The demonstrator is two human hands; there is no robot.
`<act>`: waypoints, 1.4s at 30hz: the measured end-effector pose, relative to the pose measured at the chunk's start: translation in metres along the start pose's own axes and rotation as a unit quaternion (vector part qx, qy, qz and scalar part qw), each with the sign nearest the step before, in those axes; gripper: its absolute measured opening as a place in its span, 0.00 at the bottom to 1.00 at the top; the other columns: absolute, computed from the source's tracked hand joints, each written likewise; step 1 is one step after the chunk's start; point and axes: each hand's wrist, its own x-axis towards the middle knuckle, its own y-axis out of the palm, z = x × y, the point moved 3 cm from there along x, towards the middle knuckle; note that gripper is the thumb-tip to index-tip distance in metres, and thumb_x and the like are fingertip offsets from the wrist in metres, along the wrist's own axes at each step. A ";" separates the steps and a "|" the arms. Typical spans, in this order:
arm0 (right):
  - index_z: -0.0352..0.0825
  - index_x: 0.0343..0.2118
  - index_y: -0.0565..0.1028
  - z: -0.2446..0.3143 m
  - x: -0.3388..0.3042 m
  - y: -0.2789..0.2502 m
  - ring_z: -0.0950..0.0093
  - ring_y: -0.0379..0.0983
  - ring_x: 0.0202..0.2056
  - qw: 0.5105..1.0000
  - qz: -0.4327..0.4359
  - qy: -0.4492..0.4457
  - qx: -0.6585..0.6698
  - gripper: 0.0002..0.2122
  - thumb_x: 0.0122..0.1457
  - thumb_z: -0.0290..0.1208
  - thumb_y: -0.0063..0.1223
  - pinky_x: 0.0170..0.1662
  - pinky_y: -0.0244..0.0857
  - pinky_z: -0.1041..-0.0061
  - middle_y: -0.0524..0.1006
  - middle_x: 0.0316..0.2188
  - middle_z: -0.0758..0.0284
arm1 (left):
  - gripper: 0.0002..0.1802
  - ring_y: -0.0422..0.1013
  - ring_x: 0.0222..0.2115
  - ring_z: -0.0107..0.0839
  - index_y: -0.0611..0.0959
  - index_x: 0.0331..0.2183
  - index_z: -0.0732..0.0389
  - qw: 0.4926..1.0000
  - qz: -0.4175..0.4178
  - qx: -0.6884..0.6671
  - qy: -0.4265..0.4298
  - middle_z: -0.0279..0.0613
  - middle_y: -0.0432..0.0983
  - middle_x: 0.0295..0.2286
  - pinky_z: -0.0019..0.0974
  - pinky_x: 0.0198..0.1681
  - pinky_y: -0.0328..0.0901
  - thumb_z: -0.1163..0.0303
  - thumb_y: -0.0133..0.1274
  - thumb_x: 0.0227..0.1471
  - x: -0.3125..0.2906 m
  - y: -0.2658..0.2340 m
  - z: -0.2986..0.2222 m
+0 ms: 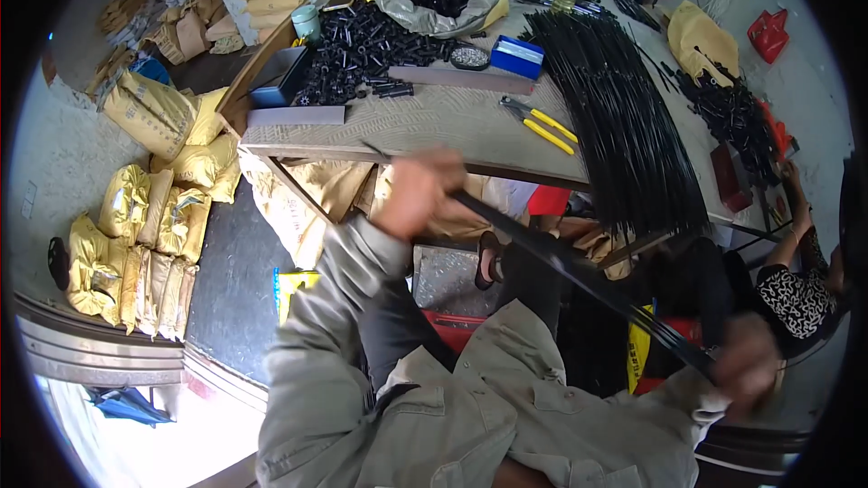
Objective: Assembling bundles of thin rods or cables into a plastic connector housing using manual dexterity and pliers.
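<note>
Head view: 2 hands [418,192] hold black rods [583,278] near the table edge [316,153].

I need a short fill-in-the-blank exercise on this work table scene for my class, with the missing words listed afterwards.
1. Between the left hand and the right hand stretches a bundle coloured ____.
2. The pliers on the table have ____ handles.
3. In the picture, the large pile of rods lies to the ____ of the pliers.
4. The box just beyond the pliers is ____.

Missing words: black; yellow; right; blue.
</note>
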 end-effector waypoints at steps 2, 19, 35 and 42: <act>0.33 0.38 0.71 -0.058 0.025 0.049 0.76 0.66 0.24 0.942 -0.225 0.241 -0.069 0.16 0.45 0.30 0.59 0.24 0.60 0.78 0.70 0.28 0.64 | 0.29 0.64 0.24 0.40 0.72 0.15 0.60 0.995 0.043 0.087 0.018 0.40 0.64 0.19 0.39 0.23 0.59 0.39 0.49 0.27 -0.001 -0.025 0.043; 0.32 0.36 0.72 -0.304 0.106 0.290 0.83 0.68 0.31 0.757 -0.216 0.406 0.464 0.15 0.48 0.34 0.57 0.37 0.61 0.81 0.74 0.29 0.70 | 0.14 0.71 0.23 0.30 0.76 0.16 0.55 0.833 0.444 0.167 0.285 0.29 0.72 0.16 0.32 0.24 0.61 0.55 0.54 0.30 -0.039 0.064 -0.045; 0.31 0.35 0.73 -0.269 0.108 0.236 0.79 0.71 0.26 0.855 -0.285 0.305 0.306 0.08 0.53 0.28 0.52 0.31 0.64 0.77 0.76 0.26 0.67 | 0.16 0.67 0.24 0.26 0.74 0.33 0.66 0.792 -0.094 -0.514 -0.316 0.37 0.70 0.24 0.27 0.27 0.62 0.61 0.44 0.54 -0.078 0.058 -0.070; 0.31 0.38 0.71 -0.257 0.105 0.097 0.70 0.72 0.31 0.919 -0.299 0.228 0.122 0.11 0.51 0.19 0.45 0.34 0.64 0.76 0.74 0.32 0.63 | 0.21 0.67 0.21 0.23 0.72 0.36 0.67 0.645 -0.137 -0.697 -0.280 0.37 0.70 0.24 0.23 0.25 0.62 0.56 0.39 0.56 -0.077 0.085 -0.090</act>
